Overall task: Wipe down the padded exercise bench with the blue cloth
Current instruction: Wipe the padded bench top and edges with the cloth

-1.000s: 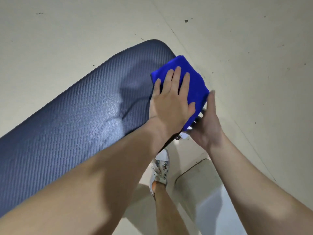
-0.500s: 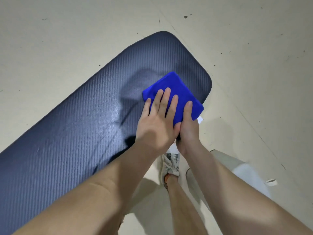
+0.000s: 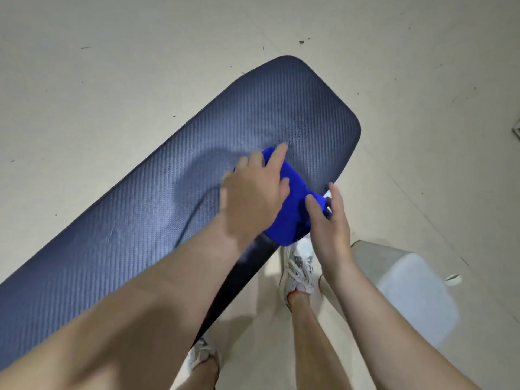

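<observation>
The dark blue padded bench point(image 3: 174, 170) runs from the lower left to the upper right of the head view, its ribbed top showing a faint damp sheen. A bright blue cloth point(image 3: 292, 209) is bunched at the bench's near edge, close to its rounded far end. My left hand point(image 3: 253, 198) lies on top of the cloth and grips it, blurred by motion. My right hand point(image 3: 329, 223) holds the cloth's right side at the bench edge, thumb on the fabric. Part of the cloth hangs over the edge.
Pale concrete floor point(image 3: 112, 66) surrounds the bench. My legs and white sneakers point(image 3: 298, 266) stand beside the near edge. A grey-white block point(image 3: 408, 285) sits on the floor at the right, with a small scrap beside it.
The cloth has slid from the bench's far end back toward me along the near edge and has crumpled from a flat square into a bunch. Both hands moved with it.
</observation>
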{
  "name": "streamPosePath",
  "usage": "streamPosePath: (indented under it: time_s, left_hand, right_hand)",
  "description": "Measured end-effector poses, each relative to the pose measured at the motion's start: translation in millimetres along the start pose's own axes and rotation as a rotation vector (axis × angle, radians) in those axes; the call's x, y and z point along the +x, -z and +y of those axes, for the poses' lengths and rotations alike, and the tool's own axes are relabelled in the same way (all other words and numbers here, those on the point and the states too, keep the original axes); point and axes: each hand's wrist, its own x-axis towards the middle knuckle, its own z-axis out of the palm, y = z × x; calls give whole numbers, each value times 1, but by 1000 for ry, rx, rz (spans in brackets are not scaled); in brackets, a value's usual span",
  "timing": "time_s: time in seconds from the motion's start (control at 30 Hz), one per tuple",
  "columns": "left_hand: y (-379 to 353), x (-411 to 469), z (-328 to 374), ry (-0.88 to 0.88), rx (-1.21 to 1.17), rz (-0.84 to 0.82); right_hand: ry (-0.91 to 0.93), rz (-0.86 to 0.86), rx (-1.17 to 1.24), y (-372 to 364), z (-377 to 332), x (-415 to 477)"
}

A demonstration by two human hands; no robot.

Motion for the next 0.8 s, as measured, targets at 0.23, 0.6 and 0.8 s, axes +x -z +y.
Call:
streamPosePath:
  time_s: [0.23, 0.6, 0.8]
  left_hand:
    - [0, 29, -6, 91, -268, 26]
    - [45, 49, 8, -105, -487, -329]
    - [119, 54, -10, 158, -1012, -53]
  right_hand:
    - [392, 208, -591, 22, -4, 11]
    - [553, -267, -308, 48, -97, 22]
    - [353, -709, -531, 62, -178, 43]
